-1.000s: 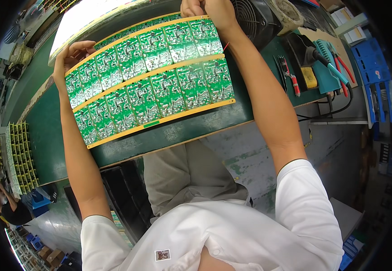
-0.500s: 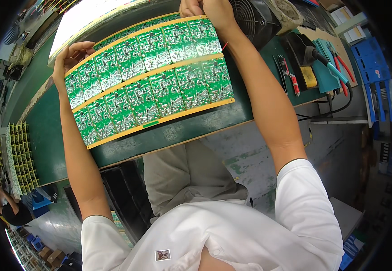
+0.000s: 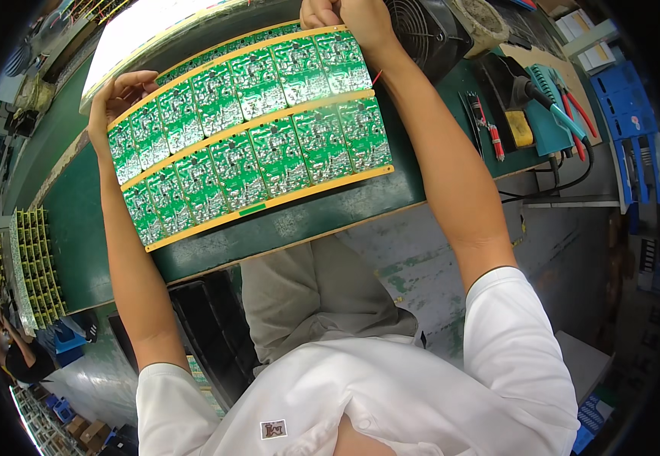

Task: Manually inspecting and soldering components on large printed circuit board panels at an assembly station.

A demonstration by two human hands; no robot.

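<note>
A large green circuit board panel (image 3: 233, 93), with yellow strips along its edges and middle, is held tilted above the workbench. Its solder side, dotted with shiny joints, faces me. My left hand (image 3: 117, 97) is closed on the panel's left far edge, its fingertips partly behind the board. At the far right corner my right hand (image 3: 354, 24) grips the same panel, fingers curled over the edge. A short red wire end (image 3: 378, 77) pokes out beside the right edge, near my right wrist.
A green-topped workbench (image 3: 300, 216) lies below. A bright white light panel (image 3: 148, 38) stands at the back, with a black fan (image 3: 421, 34) at right. Tweezers (image 3: 473, 121), a soldering iron (image 3: 554, 110) and red-handled pliers (image 3: 577, 114) lie rightward. Stacked boards (image 3: 37, 266) stand far left.
The panel and both my hands have barely moved, with only a tiny drift to the left. At the far left, another person has shifted slightly to the right.
</note>
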